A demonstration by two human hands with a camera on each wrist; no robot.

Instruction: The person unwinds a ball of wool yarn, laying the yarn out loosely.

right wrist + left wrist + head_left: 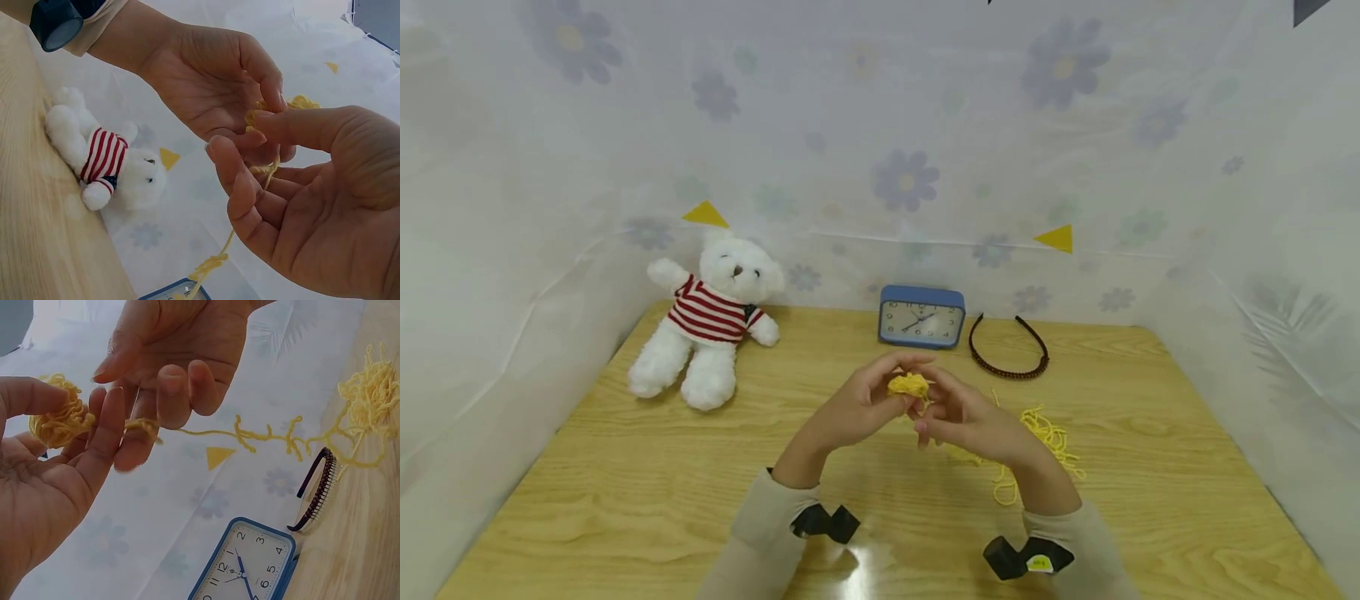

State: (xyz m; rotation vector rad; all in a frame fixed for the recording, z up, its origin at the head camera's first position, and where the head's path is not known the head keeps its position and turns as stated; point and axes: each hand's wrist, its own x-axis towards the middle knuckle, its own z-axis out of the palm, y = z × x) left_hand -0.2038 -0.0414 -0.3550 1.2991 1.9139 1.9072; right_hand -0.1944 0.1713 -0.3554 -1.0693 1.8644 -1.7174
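Observation:
My left hand (pixel 861 406) holds a small wound ball of yellow yarn (pixel 908 385) between thumb and fingers, above the table. Facing it, my right hand (pixel 973 421) has its fingers bent around the loose strand close to the ball. The right thumb reaches to the yarn at the left fingertips in the right wrist view. From the hands the knotted, kinked strand (pixel 212 432) stretches to a loose tangled heap of yarn (pixel 1048 437) on the table, partly behind the right forearm.
A blue alarm clock (pixel 921 317) stands at the back of the wooden table (pixel 647 500), with a dark beaded headband (pixel 1009 372) lying to its right. At the back left a white teddy bear (pixel 711 321) in a striped shirt sits against the flowered curtain (pixel 820 200).

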